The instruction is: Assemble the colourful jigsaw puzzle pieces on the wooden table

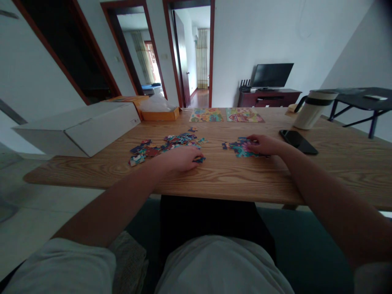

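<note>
My left hand (187, 158) is low over the wooden table, its fingers curled round a dark blue jigsaw puzzle piece (199, 160). Just beyond it and to its left spreads a pile of loose puzzle pieces (180, 140), partly hidden behind the hand. Over on the right, a partly joined puzzle section (241, 149) in blue, teal and pink lies flat. My right hand (262, 144) rests on that section's right side with thumb and forefinger apart. Its other fingers are hard to make out, and it covers part of the section.
A long white box (101, 126) and an orange box tray (161, 115) with clear plastic stand at the back left. Two colourful picture sheets (206, 115) lie at the far edge. A black phone (297, 141) and a white mug (315, 111) are on the right of the table (239, 179).
</note>
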{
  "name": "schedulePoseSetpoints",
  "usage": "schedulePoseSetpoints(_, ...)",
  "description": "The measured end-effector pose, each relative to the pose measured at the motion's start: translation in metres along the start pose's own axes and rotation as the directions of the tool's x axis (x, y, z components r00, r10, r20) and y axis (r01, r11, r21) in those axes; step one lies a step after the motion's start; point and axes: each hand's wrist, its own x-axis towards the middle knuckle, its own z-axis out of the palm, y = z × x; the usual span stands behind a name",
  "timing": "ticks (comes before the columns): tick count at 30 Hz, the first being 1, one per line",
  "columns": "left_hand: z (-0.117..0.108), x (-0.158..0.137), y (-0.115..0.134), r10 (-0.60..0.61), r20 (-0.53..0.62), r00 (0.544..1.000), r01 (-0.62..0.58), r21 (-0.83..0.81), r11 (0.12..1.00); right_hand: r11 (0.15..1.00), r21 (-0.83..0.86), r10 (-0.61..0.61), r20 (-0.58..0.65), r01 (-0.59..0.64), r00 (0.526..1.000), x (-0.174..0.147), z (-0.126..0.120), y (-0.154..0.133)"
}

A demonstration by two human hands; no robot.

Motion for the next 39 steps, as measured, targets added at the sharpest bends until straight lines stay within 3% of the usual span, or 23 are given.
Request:
schedulePoseSetpoints(3,-0.003,0.007,0.001,-0.028,0.033,0.999,0.028,0.004,1.000,1.000,0.026,0.010,0.023,-0.011,1.000,-0.004,-0.002,-0.007)
schedulePoseSetpoints(8,-0.005,0.018,-0.005,-0.087,-0.004,0.996,0.087,0.033,0.996,0.997,0.074,-0.023,0.104,0.015,0.994,-0.020,-0.006,-0.034)
schedulePoseSetpoints(13,-0.010,0.020,0.005,-0.173,0.005,0.985,0.172,0.092,0.981,0.990,0.027,-0.139,0.033,0.138,0.990,-0.025,0.000,-0.053)
schedulePoseSetpoints(17,-0.013,0.021,0.009,-0.177,0.004,0.984,0.175,0.147,0.974,0.988,0.002,-0.152,0.006,0.152,0.988,-0.025,0.005,-0.053)
schedulePoseSetpoints(23,-0.020,0.016,-0.005,-0.071,0.145,0.987,0.081,-0.059,0.995,0.982,-0.080,-0.172,0.011,0.172,0.985,-0.022,0.009,-0.052)
schedulePoseSetpoints(31,-0.019,0.022,-0.023,-0.099,0.167,0.981,0.116,-0.098,0.988,0.983,-0.056,-0.176,0.027,0.177,0.984,-0.019,0.010,-0.051)
schedulePoseSetpoints(39,-0.023,0.028,-0.019,-0.125,0.167,0.978,0.132,-0.037,0.991,0.977,-0.081,-0.196,0.040,0.199,0.980,-0.020,0.008,-0.053)
